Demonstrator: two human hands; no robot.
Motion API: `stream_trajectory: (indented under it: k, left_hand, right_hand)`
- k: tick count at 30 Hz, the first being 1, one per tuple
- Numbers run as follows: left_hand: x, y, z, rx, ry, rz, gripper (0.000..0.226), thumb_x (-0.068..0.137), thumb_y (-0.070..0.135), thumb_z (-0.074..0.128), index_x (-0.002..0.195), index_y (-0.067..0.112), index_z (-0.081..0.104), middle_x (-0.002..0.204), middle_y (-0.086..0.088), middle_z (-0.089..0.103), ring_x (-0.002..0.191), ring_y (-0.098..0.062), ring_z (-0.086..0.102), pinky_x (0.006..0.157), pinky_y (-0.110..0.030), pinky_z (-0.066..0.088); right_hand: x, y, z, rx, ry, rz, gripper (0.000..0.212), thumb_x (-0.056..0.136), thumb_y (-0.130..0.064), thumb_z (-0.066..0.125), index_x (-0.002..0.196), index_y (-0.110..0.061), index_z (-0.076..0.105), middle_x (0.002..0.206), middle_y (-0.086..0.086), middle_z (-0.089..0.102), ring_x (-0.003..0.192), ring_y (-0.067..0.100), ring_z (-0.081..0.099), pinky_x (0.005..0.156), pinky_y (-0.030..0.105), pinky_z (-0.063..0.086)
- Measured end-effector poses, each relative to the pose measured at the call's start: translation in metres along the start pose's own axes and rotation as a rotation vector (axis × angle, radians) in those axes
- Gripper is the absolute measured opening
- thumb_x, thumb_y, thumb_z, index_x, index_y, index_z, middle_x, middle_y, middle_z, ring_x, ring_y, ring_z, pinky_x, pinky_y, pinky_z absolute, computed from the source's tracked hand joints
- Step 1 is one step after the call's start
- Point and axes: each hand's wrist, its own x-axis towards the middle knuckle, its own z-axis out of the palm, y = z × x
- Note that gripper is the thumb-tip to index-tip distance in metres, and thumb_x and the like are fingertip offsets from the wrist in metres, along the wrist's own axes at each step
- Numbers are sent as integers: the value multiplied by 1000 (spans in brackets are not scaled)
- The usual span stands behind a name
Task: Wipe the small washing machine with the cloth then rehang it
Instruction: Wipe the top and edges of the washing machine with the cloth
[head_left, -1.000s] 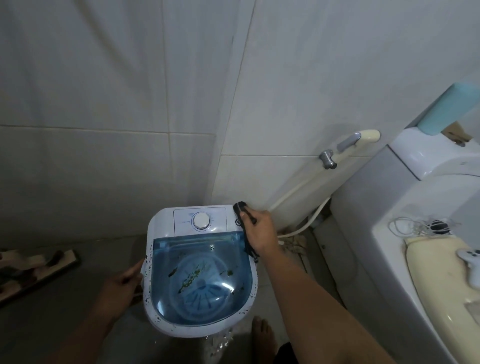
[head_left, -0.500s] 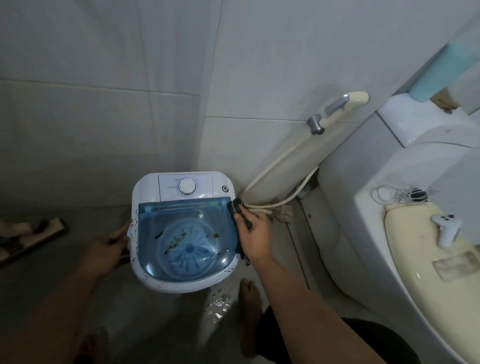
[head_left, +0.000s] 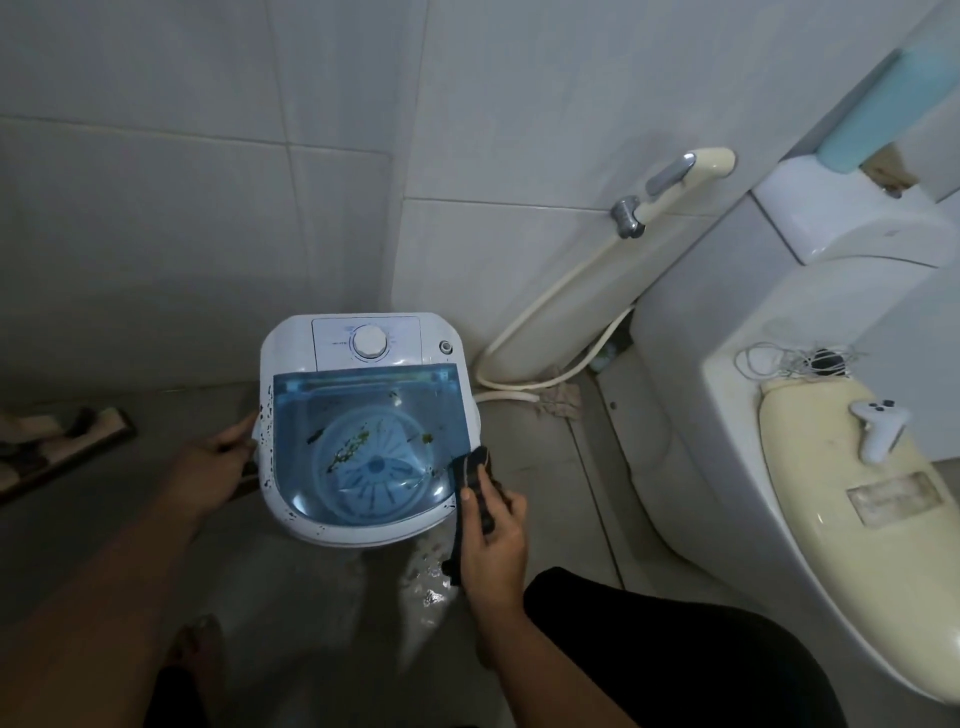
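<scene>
small washing machine (head_left: 363, 431) is set on the wet floor (head_left: 545, 467) in a tiled corner, white body with a blue see-through lid (head_left: 363, 415) closed on top; a round dial (head_left: 369, 343) is seen on the rear panel. dark specks are scattered along the left and front rim, and greenish bits show under the lid. dark cloth (head_left: 471, 499) is gripped in the right hand (head_left: 491, 540), fingers closed around it, its top end pressed on the machine's front-right rim edge, the rest hanging down along the side. left hand (head_left: 210, 467) is placed against the machine's left side, fingers curled on the edge; what exactly is clasped cannot be told. cream bidet sprayer (head_left: 680, 182) is hung on the wall to the right, hose (head_left: 545, 312) looped down beside the machine. toilet (head_left: 831, 519) is seen at far right, with a white controller (head_left: 878, 421) lying on its lid. a bare foot (head_left: 200, 649) is seen below, blurred.
</scene>
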Motion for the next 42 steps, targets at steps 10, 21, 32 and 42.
stream_trajectory:
  k: [10,21,32,42]
  left_hand:
    - [1,-1,-2,15,-20,15,40,102,9,43,138,24,54,116,-10,65,84,-12,64,88,-35,49]
    - [10,-5,-5,44,9,25,39,101,13,47,135,29,57,128,-9,65,102,-23,66,93,-38,55]
    - [5,-4,0,-27,6,-34,40,102,12,45,137,26,57,121,-10,67,99,-24,65,77,-31,55]
    - [-1,3,-6,-66,-32,-30,43,99,3,44,131,27,60,103,-13,69,70,-19,63,56,-25,57]
  right_hand:
    - [85,-35,-2,115,-67,37,42,99,-44,61,138,-31,63,106,-3,51,89,5,62,90,26,51]
    - [0,-5,12,-57,74,-53,50,95,-70,44,144,-65,36,124,-15,45,88,15,66,77,46,61]
    - [-66,-39,13,-104,-15,-266,51,88,-23,80,136,-29,65,117,10,57,106,6,49,99,-7,19]
    - [-62,-45,48,-388,-265,-644,44,99,-44,57,142,-34,58,124,13,58,106,28,57,84,43,51]
